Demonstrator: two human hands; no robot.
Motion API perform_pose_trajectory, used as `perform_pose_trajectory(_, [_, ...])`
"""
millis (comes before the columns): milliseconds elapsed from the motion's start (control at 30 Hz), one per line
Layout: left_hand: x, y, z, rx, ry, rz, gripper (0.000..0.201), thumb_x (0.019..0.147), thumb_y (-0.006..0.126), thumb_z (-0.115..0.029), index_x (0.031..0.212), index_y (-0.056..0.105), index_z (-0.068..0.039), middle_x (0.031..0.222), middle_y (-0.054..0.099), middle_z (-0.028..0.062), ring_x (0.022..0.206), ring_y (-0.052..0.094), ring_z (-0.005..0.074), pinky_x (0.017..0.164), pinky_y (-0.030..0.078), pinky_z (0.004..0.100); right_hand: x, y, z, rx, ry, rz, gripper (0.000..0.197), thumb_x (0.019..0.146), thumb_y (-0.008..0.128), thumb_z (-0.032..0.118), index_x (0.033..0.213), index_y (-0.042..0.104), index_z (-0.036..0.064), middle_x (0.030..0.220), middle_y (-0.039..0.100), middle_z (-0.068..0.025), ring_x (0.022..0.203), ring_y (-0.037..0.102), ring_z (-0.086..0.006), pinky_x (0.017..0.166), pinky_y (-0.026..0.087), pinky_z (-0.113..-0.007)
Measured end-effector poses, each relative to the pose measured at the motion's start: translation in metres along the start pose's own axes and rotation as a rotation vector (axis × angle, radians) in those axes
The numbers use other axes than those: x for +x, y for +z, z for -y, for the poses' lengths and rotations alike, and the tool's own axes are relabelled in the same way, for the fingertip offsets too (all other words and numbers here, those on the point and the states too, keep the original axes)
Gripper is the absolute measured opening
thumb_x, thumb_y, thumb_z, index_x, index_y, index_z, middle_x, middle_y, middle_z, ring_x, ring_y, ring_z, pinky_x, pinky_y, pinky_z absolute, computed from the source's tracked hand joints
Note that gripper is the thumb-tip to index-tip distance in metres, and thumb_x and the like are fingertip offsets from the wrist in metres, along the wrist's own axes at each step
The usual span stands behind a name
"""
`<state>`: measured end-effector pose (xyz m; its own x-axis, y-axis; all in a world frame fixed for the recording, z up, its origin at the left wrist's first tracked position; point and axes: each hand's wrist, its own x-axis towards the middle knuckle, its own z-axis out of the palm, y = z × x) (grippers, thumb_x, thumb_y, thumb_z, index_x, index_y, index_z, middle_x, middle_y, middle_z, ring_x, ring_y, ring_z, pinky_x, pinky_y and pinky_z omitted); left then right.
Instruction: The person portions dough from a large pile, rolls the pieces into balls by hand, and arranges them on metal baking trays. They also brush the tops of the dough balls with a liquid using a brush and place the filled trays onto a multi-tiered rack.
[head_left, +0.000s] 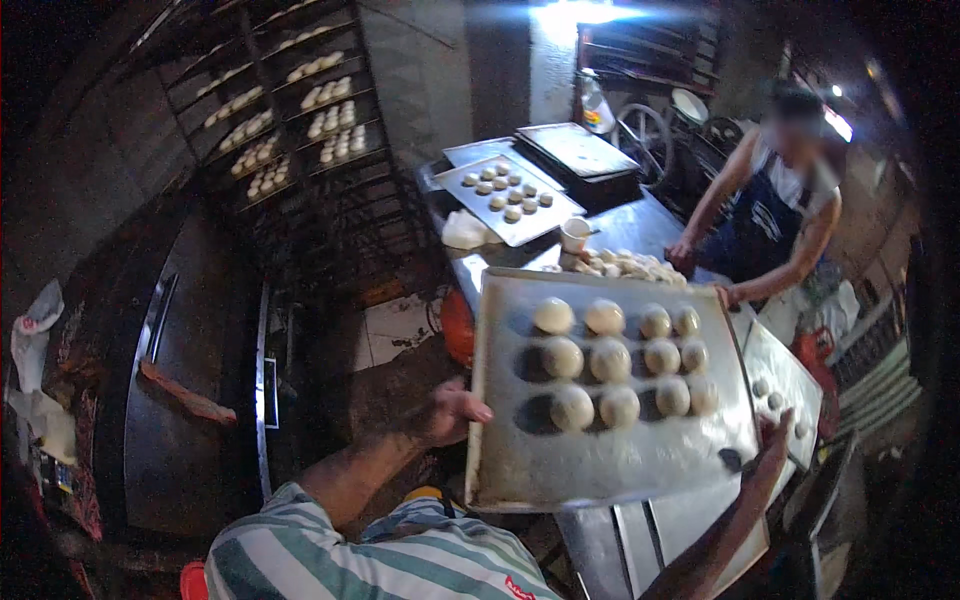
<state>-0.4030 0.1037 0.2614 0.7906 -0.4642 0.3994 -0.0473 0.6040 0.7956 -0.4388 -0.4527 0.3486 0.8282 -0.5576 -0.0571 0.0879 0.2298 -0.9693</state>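
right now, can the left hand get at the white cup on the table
Probably not: the left hand grips the left edge of the tray, and the white cup stands on the table beyond the tray's far edge.

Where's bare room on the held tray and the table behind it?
Held tray: the near strip between the dough balls and its near rim. Table: patch between the tray stack and the dough pile. Crowded: tray's middle, and around the cup beside that pile.

reaching forward with both arms (360, 465), gripping with left hand (450, 414), thumb (474, 405) pointing right, and with right hand (771, 444).
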Motion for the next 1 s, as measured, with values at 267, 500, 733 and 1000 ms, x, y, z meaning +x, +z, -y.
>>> perform_pose_trajectory(267, [-0.111, -0.128, -0.094, -0.109, -0.079, -0.951, 0.04, 0.081, 0.072, -0.008, 0.12, 0.067, -0.004, 0.104, 0.072, 0.0084, 0.099, 0.07, 0.0237, 0.088, 0.059, 0.038, -0.011, 0.282, -0.152, -0.11, 0.101, 0.435, 0.056, 0.106, 0.054, 0.048, 0.139, 0.057, 0.0036, 0.1, 0.076, -0.0127, 0.084, 0.075, -0.0209, 0.071, 0.057, -0.031])
perform_pose_trajectory(500, [-0.057, -0.27, -0.134, -0.201, 0.242, -1.121, 0.046, 0.081, 0.07, 0.0, 0.126, 0.062, -0.005, 0.118, 0.067, 0.0056, 0.102, 0.067, 0.0244, 0.089, 0.058, 0.0434, -0.098, 0.373, -0.245, -0.499, 0.086, 0.668, 0.036, 0.107, 0.06, 0.032, 0.119, 0.071, -0.0007, 0.09, 0.076, -0.0081, 0.078, 0.07, -0.0143, 0.068, 0.053, -0.029])
perform_pose_trajectory(733, [0.007, -0.413, -0.119, -0.275, 0.22, -1.207, 0.023, 0.088, 0.068, -0.006, 0.111, 0.064, -0.01, 0.112, 0.067, 0.0046, 0.101, 0.067, 0.0229, 0.086, 0.059, 0.0477, -0.037, 0.437, -0.22, -0.579, 0.009, 0.559, 0.031, 0.108, 0.057, 0.027, 0.117, 0.071, 0.0017, 0.088, 0.076, -0.0074, 0.08, 0.071, -0.015, 0.071, 0.051, -0.029])
perform_pose_trajectory(1000, [0.08, -0.489, -0.073, -0.306, 0.221, -1.261, 0.02, 0.087, 0.07, -0.009, 0.106, 0.064, -0.011, 0.097, 0.067, 0.002, 0.097, 0.067, 0.0208, 0.084, 0.057, 0.0444, 0.027, 0.48, -0.252, -0.504, 0.098, 0.571, 0.025, 0.105, 0.064, 0.018, 0.117, 0.069, -0.0028, 0.094, 0.073, -0.0102, 0.087, 0.069, -0.016, 0.079, 0.055, -0.03])
